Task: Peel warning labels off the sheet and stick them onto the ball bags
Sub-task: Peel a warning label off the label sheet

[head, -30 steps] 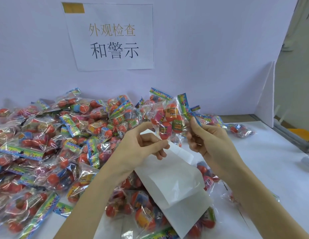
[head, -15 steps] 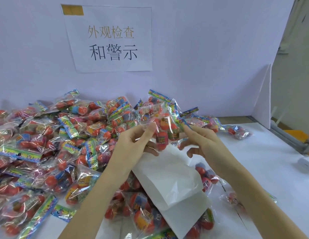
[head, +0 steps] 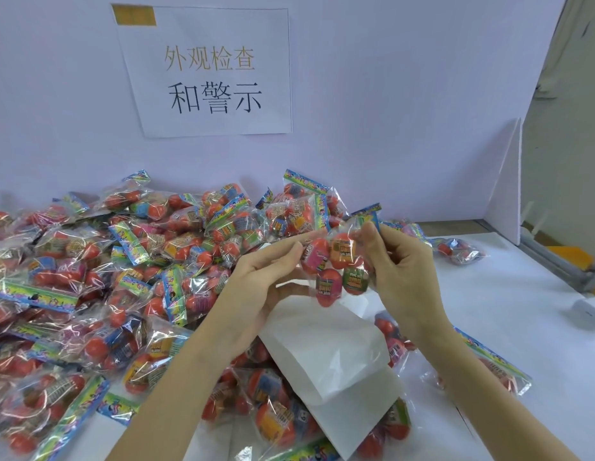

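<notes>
Clear crinkly plastic ball bag [head: 336, 264] w/ orange balls is held up at centre, both hands pinching it: left hand [head: 259, 287] at its 9 o'clock, right hand [head: 399, 271] at 3. White label sheet [head: 332, 357] lies at 6, under left palm. Can't tell if label's on; big pile of bags [head: 100, 277] at 9 prob. left.

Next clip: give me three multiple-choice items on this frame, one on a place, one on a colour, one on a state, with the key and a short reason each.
1. Where does the big pile of ball bags lie?
A. left of the hands
B. on the floor
C. right of the hands

2. What colour is the label sheet?
A. yellow
B. white
C. black

3. What is the right hand doing?
A. resting flat on the table
B. holding a pen
C. pinching a held ball bag

Key: 1 A, the heap fills the left of the table; 2 B, plain white paper; 3 C, fingers pinch its film.
</notes>
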Demonstrator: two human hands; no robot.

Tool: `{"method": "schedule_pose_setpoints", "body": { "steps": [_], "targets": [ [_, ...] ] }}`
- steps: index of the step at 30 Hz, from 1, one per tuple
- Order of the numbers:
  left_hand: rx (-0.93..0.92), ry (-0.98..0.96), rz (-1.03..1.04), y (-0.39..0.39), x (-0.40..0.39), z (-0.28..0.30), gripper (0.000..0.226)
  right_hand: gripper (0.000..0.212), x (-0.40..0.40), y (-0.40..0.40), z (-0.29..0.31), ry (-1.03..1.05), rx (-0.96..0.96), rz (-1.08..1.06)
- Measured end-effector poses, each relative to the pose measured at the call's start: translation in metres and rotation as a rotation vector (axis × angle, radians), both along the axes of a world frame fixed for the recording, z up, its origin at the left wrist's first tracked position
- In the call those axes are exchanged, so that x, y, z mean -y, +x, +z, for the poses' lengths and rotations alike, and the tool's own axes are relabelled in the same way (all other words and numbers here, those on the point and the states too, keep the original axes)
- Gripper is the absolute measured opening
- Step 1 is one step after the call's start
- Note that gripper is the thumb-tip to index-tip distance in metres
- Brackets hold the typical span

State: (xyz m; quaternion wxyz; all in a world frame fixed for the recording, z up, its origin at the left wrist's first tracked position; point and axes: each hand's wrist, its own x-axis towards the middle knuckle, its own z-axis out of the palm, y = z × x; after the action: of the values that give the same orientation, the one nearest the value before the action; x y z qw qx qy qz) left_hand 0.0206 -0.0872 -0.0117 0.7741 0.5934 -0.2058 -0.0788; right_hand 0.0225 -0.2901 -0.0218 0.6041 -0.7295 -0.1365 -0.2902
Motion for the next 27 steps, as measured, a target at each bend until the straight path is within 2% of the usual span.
{"method": "schedule_pose_setpoints", "body": {
  "steps": [3,5,7,8,10,12,15,18,19,21,23,25,27],
  "targets": [
    [-0.019,-0.032,0.1,-0.002,0.008,-0.003,0.035,0.03,0.005,0.008,-0.004,-0.092,-0.044,-0.091],
    [0.103,0.062,0.291,-0.002,0.01,-0.006,0.033,0.019,0.008,0.01,-0.006,-0.109,-0.188,-0.152],
    [0.326,0.223,0.518,-0.002,0.01,-0.009,0.03,0.043,0.009,0.01,-0.006,-0.042,-0.324,-0.137],
    [0.433,0.281,0.595,-0.002,0.012,-0.011,0.03,0.052,0.01,0.012,-0.005,0.029,-0.384,-0.068],
    [0.604,0.361,0.67,-0.004,0.017,-0.012,0.03,0.065,0.008,0.011,0.001,0.138,-0.499,0.207],
    [0.778,0.471,0.687,-0.004,0.02,-0.013,0.032,0.072,0.003,0.005,0.004,0.119,-0.56,0.449],
    [0.924,0.601,0.595,-0.004,0.021,-0.016,0.038,0.057,-0.005,-0.002,0.001,0.082,-0.474,0.539],
    [0.842,0.536,0.464,-0.004,0.019,-0.015,0.021,0.042,-0.006,-0.008,0.002,0.086,-0.415,0.452],
    [0.785,0.484,0.451,-0.004,0.017,-0.014,0.022,0.039,-0.006,-0.008,0.003,0.076,-0.406,0.43],
    [0.637,0.335,0.464,-0.004,0.013,-0.009,0.029,0.034,-0.006,-0.009,0.007,0.058,-0.389,0.389],
    [0.581,0.265,0.57,-0.004,0.009,-0.002,0.03,0.028,-0.005,-0.009,0.01,0.025,-0.37,0.373],
    [0.597,0.4,0.708,-0.003,0.005,0.0,0.04,0.025,-0.002,-0.009,0.01,-0.054,-0.362,0.406],
    [0.504,0.505,0.646,-0.001,0.001,-0.001,0.045,0.026,0.001,-0.011,0.011,-0.107,-0.376,0.497]
  ]
}}
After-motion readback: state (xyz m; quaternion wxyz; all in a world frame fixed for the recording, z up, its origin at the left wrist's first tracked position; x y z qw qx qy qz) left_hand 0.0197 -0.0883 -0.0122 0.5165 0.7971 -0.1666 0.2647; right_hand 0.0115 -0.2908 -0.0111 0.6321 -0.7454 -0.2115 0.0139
